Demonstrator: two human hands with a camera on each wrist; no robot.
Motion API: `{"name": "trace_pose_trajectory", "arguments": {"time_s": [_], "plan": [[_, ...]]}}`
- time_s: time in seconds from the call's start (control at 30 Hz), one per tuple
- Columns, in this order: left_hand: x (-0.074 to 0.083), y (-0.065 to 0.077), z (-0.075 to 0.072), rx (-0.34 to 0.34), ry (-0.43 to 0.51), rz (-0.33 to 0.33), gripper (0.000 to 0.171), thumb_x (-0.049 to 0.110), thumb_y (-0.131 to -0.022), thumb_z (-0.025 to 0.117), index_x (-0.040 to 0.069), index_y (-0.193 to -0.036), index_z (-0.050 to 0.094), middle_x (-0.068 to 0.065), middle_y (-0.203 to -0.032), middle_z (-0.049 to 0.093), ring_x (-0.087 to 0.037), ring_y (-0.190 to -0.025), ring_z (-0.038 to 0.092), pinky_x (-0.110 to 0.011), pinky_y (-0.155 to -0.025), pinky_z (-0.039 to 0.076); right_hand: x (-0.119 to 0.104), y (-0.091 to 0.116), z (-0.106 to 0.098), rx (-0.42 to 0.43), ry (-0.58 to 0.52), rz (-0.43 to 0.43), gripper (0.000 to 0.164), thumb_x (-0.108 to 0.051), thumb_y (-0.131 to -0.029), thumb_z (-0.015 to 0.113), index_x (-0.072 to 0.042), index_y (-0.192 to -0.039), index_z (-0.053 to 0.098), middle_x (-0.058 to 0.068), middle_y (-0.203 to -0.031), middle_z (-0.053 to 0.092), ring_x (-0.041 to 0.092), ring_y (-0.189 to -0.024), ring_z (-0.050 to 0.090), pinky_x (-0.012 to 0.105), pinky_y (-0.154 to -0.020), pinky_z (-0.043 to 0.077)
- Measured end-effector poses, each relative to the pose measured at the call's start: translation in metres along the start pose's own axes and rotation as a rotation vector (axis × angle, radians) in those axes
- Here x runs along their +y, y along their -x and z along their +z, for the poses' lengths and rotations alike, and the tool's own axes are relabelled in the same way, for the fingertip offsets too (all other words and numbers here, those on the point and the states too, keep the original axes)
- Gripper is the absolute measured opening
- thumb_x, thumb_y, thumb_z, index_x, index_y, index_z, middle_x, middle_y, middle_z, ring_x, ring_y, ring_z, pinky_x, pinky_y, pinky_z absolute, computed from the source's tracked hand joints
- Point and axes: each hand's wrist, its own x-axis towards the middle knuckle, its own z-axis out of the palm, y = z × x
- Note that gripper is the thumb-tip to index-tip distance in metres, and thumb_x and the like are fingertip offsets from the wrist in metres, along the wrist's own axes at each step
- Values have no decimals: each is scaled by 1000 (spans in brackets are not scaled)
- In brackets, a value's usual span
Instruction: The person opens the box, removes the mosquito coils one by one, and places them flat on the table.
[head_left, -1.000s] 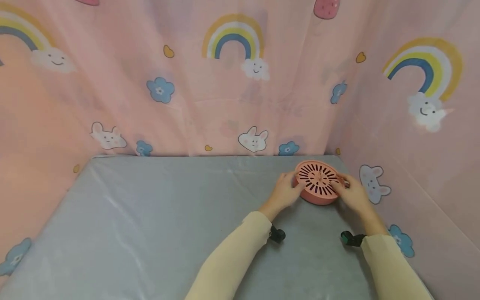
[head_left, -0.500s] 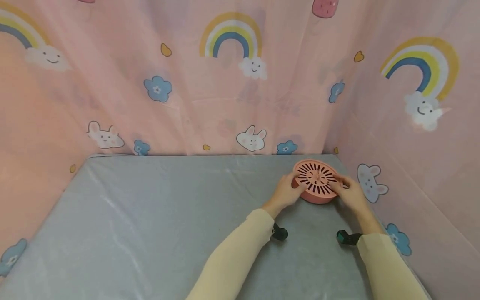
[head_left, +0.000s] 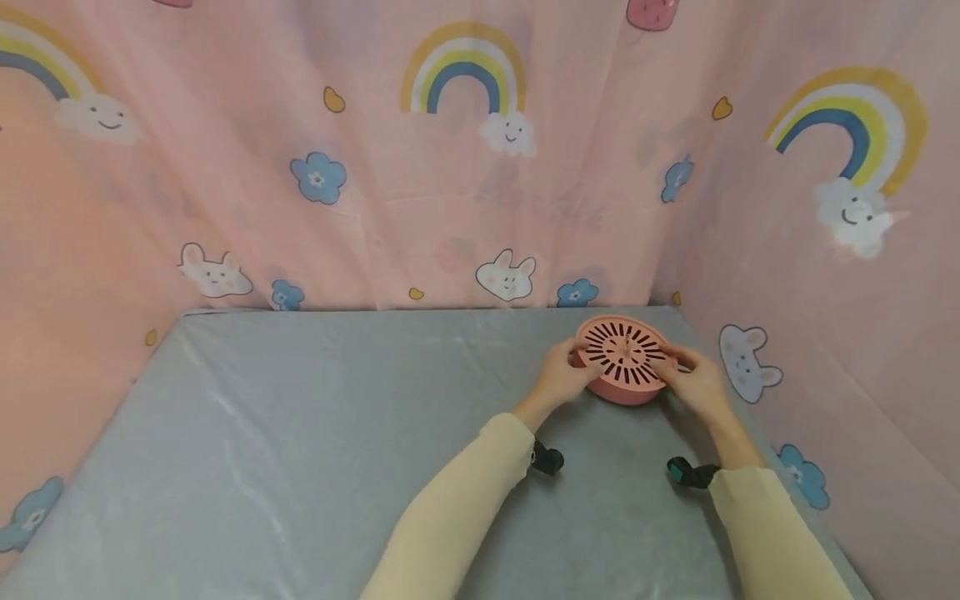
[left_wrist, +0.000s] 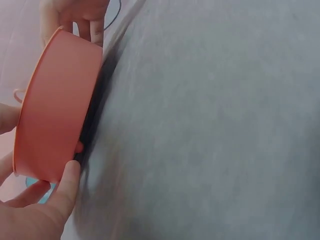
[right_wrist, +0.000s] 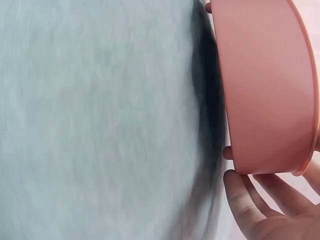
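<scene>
A round salmon-pink mosquito coil holder (head_left: 624, 392), with a slotted lid and short peg feet, is between my two hands near the table's back right corner. My left hand (head_left: 564, 375) grips its left side, thumb over the lid's edge and fingers down the wall. On the opposite side my right hand (head_left: 697, 385) holds it the same way. In the left wrist view the holder's smooth side wall (left_wrist: 57, 105) shows, with a small loop standing out from the lid. The right wrist view shows fingertips (right_wrist: 235, 182) at the bottom edge beside a foot, close over the table.
A grey cloth-covered table (head_left: 322, 433) stretches out to the left and front. Pink printed curtains (head_left: 420, 217) rise along its back and sides, the right one (head_left: 810, 308) close to my right hand. Dark wrist cameras (head_left: 547, 460) sit at both cuffs.
Both hands have shifted slightly left together with the mosquito coil holder. Their hold on its sides looks the same throughout.
</scene>
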Motion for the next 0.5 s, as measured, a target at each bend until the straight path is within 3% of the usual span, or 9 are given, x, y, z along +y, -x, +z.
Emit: {"name": "trace_pose_trajectory", "arguments": {"time_s": [0.17, 0.33, 0.5], "plan": [[0, 2, -19, 18, 16, -38, 43, 21, -92, 77, 14, -132, 63, -4, -123, 62, -16, -100, 58, -29, -75, 52, -11, 1, 8, -18, -22, 2, 65, -39, -103, 58, 2, -151, 43, 31, -153, 38, 47, -136, 41, 56, -105, 41], [-1, 4, -37, 14, 47, -86, 45, 21, -89, 79, 15, -131, 63, -5, -125, 62, -19, -103, 60, -35, -81, 54, -23, 2, 19, -35, -37, 1, 64, -39, -102, 59, -1, -151, 44, 29, -151, 41, 45, -131, 46, 42, -95, 47], [-2, 6, -58, 5, 59, -90, 45, 22, -88, 79, 14, -130, 62, -7, -129, 60, -23, -110, 58, -40, -88, 52, -37, 1, 31, -40, -55, -6, 62, -36, -102, 60, -1, -151, 45, 29, -150, 42, 45, -133, 45, 45, -99, 46]]}}
